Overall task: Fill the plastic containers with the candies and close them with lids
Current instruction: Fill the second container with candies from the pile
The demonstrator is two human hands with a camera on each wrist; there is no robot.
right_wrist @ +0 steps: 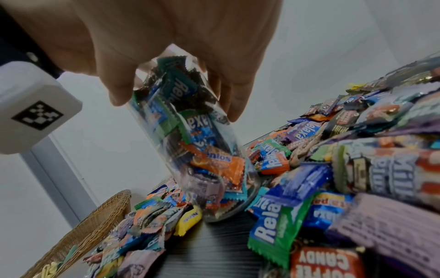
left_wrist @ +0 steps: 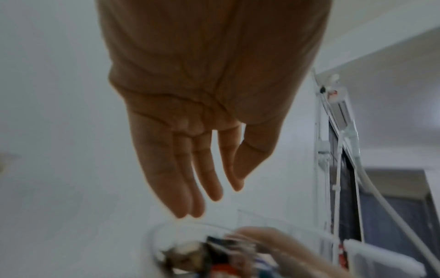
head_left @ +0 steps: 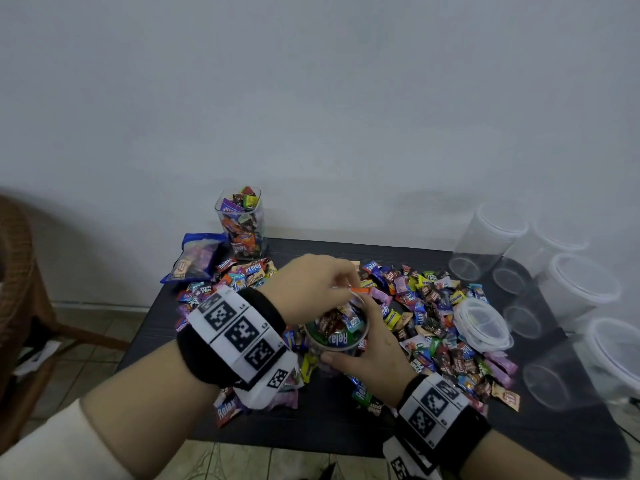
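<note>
My right hand (head_left: 363,341) grips a round clear plastic container (head_left: 337,336) that stands on the black table (head_left: 329,420), packed with wrapped candies to its rim. In the right wrist view the thumb and fingers of that hand (right_wrist: 176,105) curl round the container (right_wrist: 202,150) near its top. My left hand (head_left: 349,282) hovers just above the open mouth. In the left wrist view its fingers (left_wrist: 214,197) hang straight and hold nothing over the container (left_wrist: 190,250). Loose candies (head_left: 433,306) lie heaped around the container. A stack of clear lids (head_left: 481,323) rests on the heap at the right.
A square container full of candies (head_left: 242,223) stands at the back left beside a blue bag (head_left: 194,258). Several empty clear containers (head_left: 485,244) line the table's right side. A wicker chair (head_left: 17,271) stands left of the table. The wall runs behind.
</note>
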